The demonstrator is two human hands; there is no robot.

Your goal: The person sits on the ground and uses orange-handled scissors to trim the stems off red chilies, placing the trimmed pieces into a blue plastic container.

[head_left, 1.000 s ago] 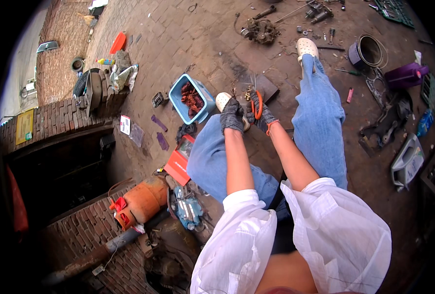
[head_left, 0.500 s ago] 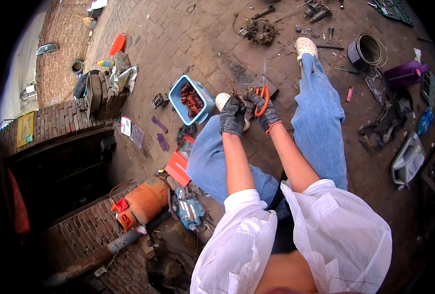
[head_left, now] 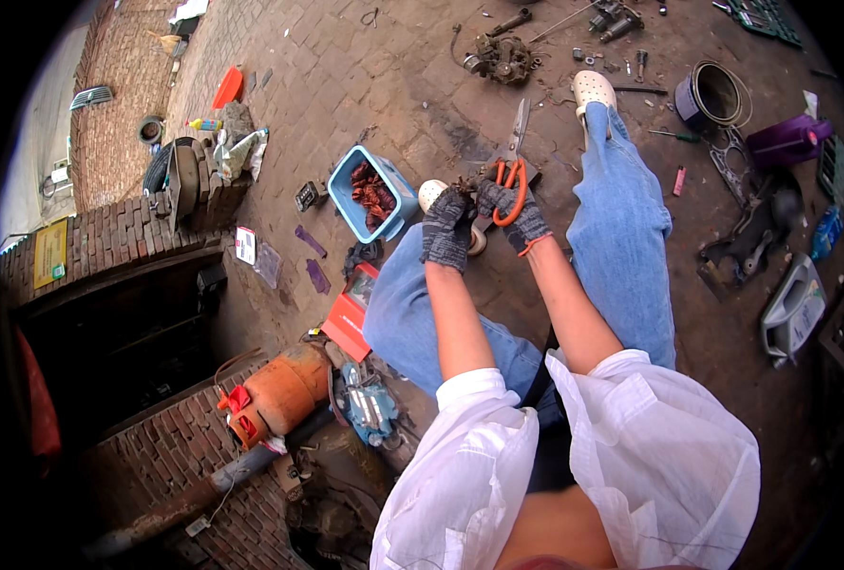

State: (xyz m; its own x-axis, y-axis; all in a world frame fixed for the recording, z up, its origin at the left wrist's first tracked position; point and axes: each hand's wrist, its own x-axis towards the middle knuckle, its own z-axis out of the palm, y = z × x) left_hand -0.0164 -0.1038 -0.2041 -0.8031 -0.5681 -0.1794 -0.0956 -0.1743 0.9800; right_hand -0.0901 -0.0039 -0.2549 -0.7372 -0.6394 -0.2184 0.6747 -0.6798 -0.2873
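Observation:
I sit on a brick-paved floor with both legs in blue jeans stretched out ahead. My right hand [head_left: 514, 207], in a grey knit glove, grips orange-handled scissors [head_left: 512, 161] whose blades point away from me. My left hand [head_left: 445, 228], also gloved, pinches a small dark tangle of wire [head_left: 466, 184] right beside the scissor handles. Both hands are close together above my left knee. A blue plastic tub [head_left: 388, 201] with reddish-brown scraps inside stands just left of my hands.
An orange gas cylinder [head_left: 279, 391] and a blue power tool [head_left: 370, 407] lie near my left hip. A red box [head_left: 348, 318] sits by my left thigh. Metal parts, a dark bucket [head_left: 712, 93], a purple container [head_left: 785, 141] and hand tools are scattered ahead and right. A brick ledge [head_left: 118, 237] runs on the left.
The scissors have swung up so the blades now point away from me. Both hands stay together over my left knee.

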